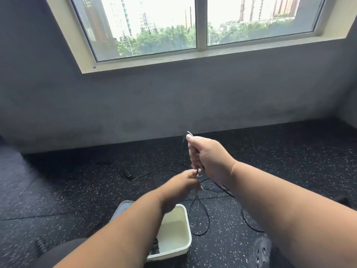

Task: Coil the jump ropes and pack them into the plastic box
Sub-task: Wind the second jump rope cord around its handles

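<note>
My right hand point(207, 158) is raised above the floor and grips a jump rope handle, whose pale tip shows above my thumb. Just below it my left hand point(182, 185), blurred, pinches the thin black rope point(207, 219), which hangs in loops down to the floor. More of the rope trails back to a black handle point(127, 173) lying on the floor. The white plastic box point(184, 246) stands open on the floor beneath my left forearm, with something dark lying in its near corner.
Black speckled rubber flooring point(289, 161) runs to a grey wall under a wide window point(201, 26). A pale lid point(123, 206) lies beside the box on its left. A dark ribbed object point(40, 245) lies at the lower left.
</note>
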Tool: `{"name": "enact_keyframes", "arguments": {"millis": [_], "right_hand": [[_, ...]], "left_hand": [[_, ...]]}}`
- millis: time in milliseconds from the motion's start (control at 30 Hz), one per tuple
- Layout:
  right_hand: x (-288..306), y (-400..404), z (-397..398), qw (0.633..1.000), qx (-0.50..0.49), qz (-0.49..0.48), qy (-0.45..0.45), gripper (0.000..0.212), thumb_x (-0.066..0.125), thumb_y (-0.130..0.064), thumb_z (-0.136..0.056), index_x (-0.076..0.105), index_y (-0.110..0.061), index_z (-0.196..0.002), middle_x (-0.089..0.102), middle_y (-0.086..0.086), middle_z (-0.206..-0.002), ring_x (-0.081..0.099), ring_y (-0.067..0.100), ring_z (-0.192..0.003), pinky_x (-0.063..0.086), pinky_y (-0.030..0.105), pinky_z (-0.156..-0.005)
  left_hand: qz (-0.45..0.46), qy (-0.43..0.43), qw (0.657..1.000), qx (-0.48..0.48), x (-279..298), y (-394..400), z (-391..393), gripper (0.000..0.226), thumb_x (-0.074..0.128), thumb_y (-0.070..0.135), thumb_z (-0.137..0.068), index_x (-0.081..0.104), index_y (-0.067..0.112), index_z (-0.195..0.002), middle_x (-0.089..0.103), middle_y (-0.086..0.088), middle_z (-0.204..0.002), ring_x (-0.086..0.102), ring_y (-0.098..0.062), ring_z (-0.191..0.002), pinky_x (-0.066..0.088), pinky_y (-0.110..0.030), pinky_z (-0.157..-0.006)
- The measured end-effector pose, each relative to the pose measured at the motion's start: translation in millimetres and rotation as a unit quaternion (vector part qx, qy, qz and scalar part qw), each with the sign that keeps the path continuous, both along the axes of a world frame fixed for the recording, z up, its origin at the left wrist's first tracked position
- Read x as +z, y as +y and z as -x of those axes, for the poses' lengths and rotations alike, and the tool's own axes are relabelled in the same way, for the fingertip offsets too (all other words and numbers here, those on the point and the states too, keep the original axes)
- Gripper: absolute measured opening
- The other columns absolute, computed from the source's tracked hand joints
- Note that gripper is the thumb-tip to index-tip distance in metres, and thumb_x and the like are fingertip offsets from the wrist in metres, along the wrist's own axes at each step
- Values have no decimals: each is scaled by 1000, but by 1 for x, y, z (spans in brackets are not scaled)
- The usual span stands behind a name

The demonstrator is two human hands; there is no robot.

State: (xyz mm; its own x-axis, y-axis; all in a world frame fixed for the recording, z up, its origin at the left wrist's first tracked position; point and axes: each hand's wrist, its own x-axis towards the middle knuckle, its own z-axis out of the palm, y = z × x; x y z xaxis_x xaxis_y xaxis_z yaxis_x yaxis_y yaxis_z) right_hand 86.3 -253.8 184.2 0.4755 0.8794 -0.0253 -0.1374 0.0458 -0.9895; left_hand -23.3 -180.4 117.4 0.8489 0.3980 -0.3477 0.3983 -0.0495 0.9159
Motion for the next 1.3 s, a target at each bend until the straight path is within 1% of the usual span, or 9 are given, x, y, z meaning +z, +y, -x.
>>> {"name": "enact_keyframes", "arguments": {"millis": [100, 233, 333, 433, 633, 900, 1000, 1100, 1300], "right_hand": [[11, 3, 9, 994, 23, -46, 95, 44, 42, -34, -109, 41, -21, -68, 24, 0, -56, 12, 19, -56, 18, 34, -54], [18, 2, 8, 987, 3, -82, 140, 42, 40, -39, -110, 41, -20, -72, 23, 3, -62, 18, 18, -56, 19, 34, -57], [23, 1, 3, 982, 3, -98, 160, 44, 40, -44, -109, 46, -19, -73, 33, 4, -62, 32, 18, -55, 34, 30, -56], [23, -5, -8, 989, 38, -82, 115, 52, 44, -60, -102, 62, -12, -90, 58, 13, -77, 55, 21, -68, 47, 34, -68], [-34, -17, -14, 985, 169, 34, -29, 64, 42, -49, -86, 64, -16, -135, 70, 7, -133, 58, 31, -129, 33, 48, -110], [-59, -30, -27, 876, 213, 255, -350, 34, 59, -45, -99, 63, -18, -77, 75, 5, -78, 58, 9, -65, 48, 42, -78], [-49, -32, -31, 920, 135, 216, -298, 47, 50, -41, -106, 57, -14, -69, 66, 9, -63, 61, 17, -60, 54, 42, -82], [-32, -20, -20, 983, 66, 95, -139, 47, 48, -32, -109, 45, -17, -65, 42, 2, -57, 41, 19, -53, 57, 49, -73], [10, -6, 15, 995, 69, -54, 50, 43, 41, -34, -110, 35, -21, -70, 22, 3, -62, 25, 19, -56, 38, 33, -60]], "left_hand": [[-14, -40, 999, -11, -9, -24, -4, 28, 75, 27, -94, 67, 31, -120, 75, 16, -122, 65, -2, -117, 47, -21, -103], [29, -83, 996, -26, -16, -44, -10, 45, 77, 31, -87, 67, 16, -128, 73, -4, -133, 66, -18, -125, 46, -41, -117], [-42, -110, 993, -11, -9, -46, -9, 39, 61, 52, -97, 76, 21, -116, 76, -3, -123, 64, -20, -108, 46, -42, -104], [-46, -152, 982, 105, 19, -31, -7, 32, 50, 33, -112, 72, 13, -101, 81, 1, -97, 68, -14, -92, 51, -38, -90], [39, -238, 942, 235, 70, 6, 9, 39, 37, 32, -115, 66, 7, -106, 80, -13, -94, 68, -24, -84, 55, -42, -83], [115, -273, 873, 388, 90, 72, 40, 37, 36, 40, -115, 67, 22, -105, 82, -6, -102, 53, -8, -67, 46, -19, -65], [108, -212, 918, 316, 75, 77, 43, 30, 47, 47, -109, 61, 28, -127, 70, -4, -134, 65, -13, -96, 52, -28, -88], [72, -72, 981, 164, 47, 56, 38, 83, 76, 56, -87, 41, 28, -157, 53, 0, -153, 52, -22, -138, 41, -40, -111], [9, 33, 997, -66, -14, 2, 15, 87, 87, 42, -73, 52, 24, -151, 56, 1, -152, 55, -8, -137, 36, -38, -123]]}}
